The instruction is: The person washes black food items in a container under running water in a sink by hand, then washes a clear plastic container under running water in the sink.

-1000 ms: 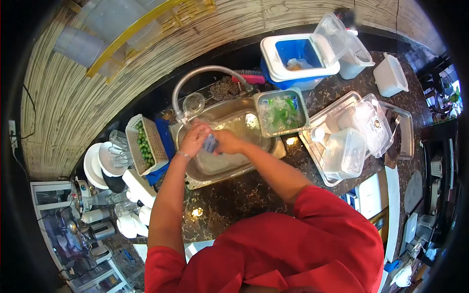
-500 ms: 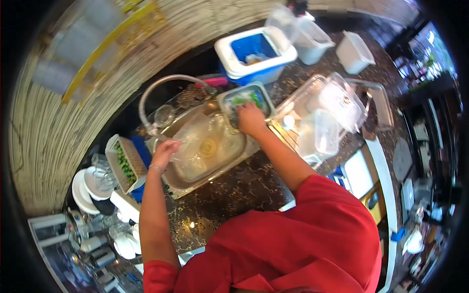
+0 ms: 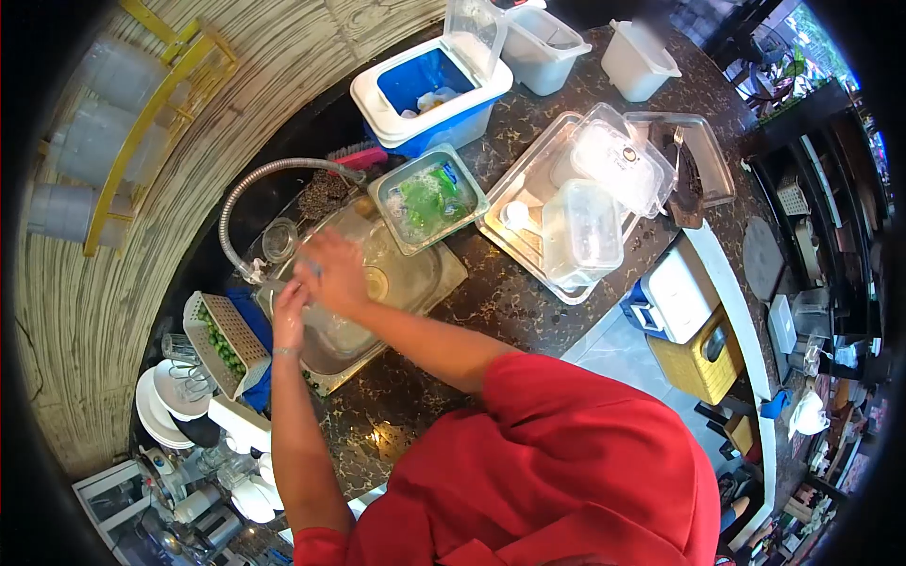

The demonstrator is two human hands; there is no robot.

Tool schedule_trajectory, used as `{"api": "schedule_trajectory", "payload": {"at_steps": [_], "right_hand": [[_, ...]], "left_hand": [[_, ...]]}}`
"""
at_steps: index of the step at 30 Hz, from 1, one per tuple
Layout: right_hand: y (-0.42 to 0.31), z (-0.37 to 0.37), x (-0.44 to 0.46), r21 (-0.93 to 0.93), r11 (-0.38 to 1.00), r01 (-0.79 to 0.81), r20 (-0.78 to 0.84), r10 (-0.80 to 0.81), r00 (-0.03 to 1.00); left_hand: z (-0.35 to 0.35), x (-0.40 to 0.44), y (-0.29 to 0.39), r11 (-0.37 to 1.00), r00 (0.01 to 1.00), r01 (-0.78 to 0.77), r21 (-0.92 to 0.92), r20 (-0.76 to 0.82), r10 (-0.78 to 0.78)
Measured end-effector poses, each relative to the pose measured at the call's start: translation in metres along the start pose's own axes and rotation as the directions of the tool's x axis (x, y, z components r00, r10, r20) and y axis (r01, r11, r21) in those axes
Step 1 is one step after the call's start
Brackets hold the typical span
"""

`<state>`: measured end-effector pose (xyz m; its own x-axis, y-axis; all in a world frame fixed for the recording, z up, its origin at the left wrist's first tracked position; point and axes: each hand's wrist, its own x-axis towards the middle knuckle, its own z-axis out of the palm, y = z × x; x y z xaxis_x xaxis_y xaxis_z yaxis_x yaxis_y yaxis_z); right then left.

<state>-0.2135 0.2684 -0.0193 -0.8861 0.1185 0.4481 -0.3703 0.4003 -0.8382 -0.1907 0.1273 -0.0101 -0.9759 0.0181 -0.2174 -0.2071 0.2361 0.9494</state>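
Observation:
Over the left end of the steel sink point(image 3: 429, 283), my left hand point(image 3: 291, 316) has its fingers curled together, and what they hold, if anything, is hidden. My right hand point(image 3: 332, 271) is right beside it, overlapping its fingertips and smeared by motion. The flexible tap hose point(image 3: 247, 179) arches behind both hands. A clear glass jar point(image 3: 280, 241) stands at the sink's back edge. On the sink's right corner rests a clear tub point(image 3: 404, 233) with sudsy water and a green packet point(image 3: 436, 200) in it.
A blue-and-white cooler point(image 3: 439, 127) stands behind the sink. To the right, a clear tray point(image 3: 491, 226) bears plastic containers point(image 3: 580, 231). White bins point(image 3: 642, 66) are at the back. On the left are a basket of green fruit point(image 3: 250, 340) and white plates point(image 3: 156, 410).
My right hand has left the sudsy tub and moved left to meet my left hand over the sink. The view has shifted, and the green packet now shows in full.

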Motion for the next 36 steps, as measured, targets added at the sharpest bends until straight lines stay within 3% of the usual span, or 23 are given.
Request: {"api": "schedule_trajectory", "payload": {"at_steps": [1, 2, 4, 5, 7, 8, 9, 11, 13, 14, 16, 18, 20, 21, 23, 25, 27, 28, 30, 32, 33, 34, 36], "right_hand": [[0.018, 0.005, 0.009, -0.09, 0.97, -0.224, -0.01, 0.224, 0.974], [0.034, 0.012, 0.01, -0.095, 0.969, -0.227, -0.014, 0.227, 0.974], [0.05, 0.029, 0.004, 0.12, 0.891, -0.437, 0.307, 0.385, 0.87], [0.024, 0.036, -0.017, 0.2, 0.931, -0.307, 0.206, 0.266, 0.942], [-0.014, 0.032, -0.048, 0.318, 0.946, -0.066, 0.206, -0.001, 0.979], [-0.009, 0.04, -0.051, 0.444, 0.896, 0.015, -0.016, -0.009, 1.0], [0.012, 0.039, -0.039, 0.301, 0.947, 0.111, 0.041, -0.129, 0.991], [0.079, 0.048, -0.019, 0.231, 0.953, -0.195, 0.217, 0.145, 0.965], [0.114, 0.051, -0.002, 0.395, 0.714, -0.579, 0.378, 0.448, 0.81], [0.132, 0.05, 0.005, 0.524, 0.25, -0.814, 0.684, 0.447, 0.577], [0.111, 0.051, 0.014, 0.531, 0.1, -0.841, 0.719, 0.471, 0.511], [0.113, 0.056, 0.02, 0.528, -0.058, -0.847, 0.744, 0.513, 0.428], [0.121, 0.072, 0.029, 0.372, 0.53, -0.762, 0.539, 0.545, 0.642], [0.105, 0.064, 0.03, 0.365, 0.526, -0.768, 0.538, 0.554, 0.635], [0.062, 0.052, 0.043, 0.031, 0.815, -0.579, 0.425, 0.514, 0.746], [0.027, 0.05, 0.037, 0.122, 0.869, -0.479, 0.464, 0.376, 0.802], [0.005, 0.05, 0.018, 0.305, 0.946, -0.112, 0.3, 0.016, 0.954], [0.001, 0.044, 0.007, 0.3, 0.948, -0.11, 0.298, 0.016, 0.954], [-0.004, 0.037, -0.01, 0.278, 0.938, 0.208, 0.151, -0.256, 0.955], [0.028, 0.037, -0.016, 0.249, 0.945, 0.214, 0.139, -0.254, 0.957], [0.054, 0.042, -0.01, 0.407, 0.894, -0.19, 0.272, 0.08, 0.959], [0.077, 0.044, -0.004, 0.485, 0.673, -0.559, 0.446, 0.359, 0.819], [0.11, 0.039, 0.006, 0.558, 0.192, -0.807, 0.695, 0.423, 0.581]], "left_hand": [[0.001, -0.009, 0.017, 0.999, 0.999, -0.027, 0.04, 0.043, 0.025], [0.002, -0.008, 0.015, 0.999, 0.998, -0.027, 0.037, 0.05, 0.025], [-0.007, -0.01, 0.006, 0.999, 0.993, -0.037, 0.011, 0.117, 0.035], [-0.022, -0.001, -0.025, 0.996, 0.994, 0.066, 0.064, 0.085, -0.071], [-0.047, 0.011, -0.08, 0.965, 0.993, -0.118, 0.235, 0.05, 0.11], [-0.032, -0.004, -0.046, 0.996, 0.999, -0.034, 0.078, -0.02, 0.036], [-0.019, -0.014, -0.008, 0.999, 0.999, -0.008, 0.035, 0.042, 0.006], [-0.03, -0.03, 0.01, 0.999, 0.999, -0.039, 0.005, 0.024, 0.039], [-0.045, -0.043, 0.02, 0.997, 0.997, -0.055, -0.05, 0.043, 0.057], [-0.055, -0.047, 0.018, 0.998, 0.998, -0.058, -0.032, 0.009, 0.058], [-0.062, -0.046, 0.007, 0.946, 0.989, -0.149, -0.287, -0.041, 0.143], [-0.063, -0.048, 0.014, 0.941, 0.988, -0.149, -0.302, -0.086, 0.129], [-0.076, -0.047, 0.003, 0.975, 0.997, 0.069, 0.211, -0.001, -0.071], [-0.066, -0.043, 0.027, 0.81, 0.981, 0.11, 0.576, 0.066, -0.18], [-0.035, -0.026, 0.022, 0.845, 0.993, 0.077, 0.53, 0.04, -0.115], [-0.016, -0.004, 0.019, 0.874, 0.999, 0.031, 0.486, 0.007, -0.039], [-0.009, 0.017, 0.013, 0.773, 0.982, -0.056, 0.632, 0.173, -0.07], [-0.008, 0.018, 0.004, 0.776, 0.982, -0.06, 0.628, 0.177, -0.067], [-0.007, 0.009, -0.006, 0.833, 0.94, -0.334, 0.442, 0.091, 0.328], [-0.008, -0.004, 0.01, 0.893, 0.985, -0.169, 0.418, 0.116, 0.132], [-0.007, -0.01, 0.018, 0.918, 0.988, 0.003, 0.396, 0.14, -0.064], [-0.005, -0.015, 0.015, 0.916, 0.987, 0.004, 0.402, 0.143, -0.067], [-0.006, -0.021, 0.004, 0.993, 0.994, -0.051, 0.109, 0.098, 0.04]]}}
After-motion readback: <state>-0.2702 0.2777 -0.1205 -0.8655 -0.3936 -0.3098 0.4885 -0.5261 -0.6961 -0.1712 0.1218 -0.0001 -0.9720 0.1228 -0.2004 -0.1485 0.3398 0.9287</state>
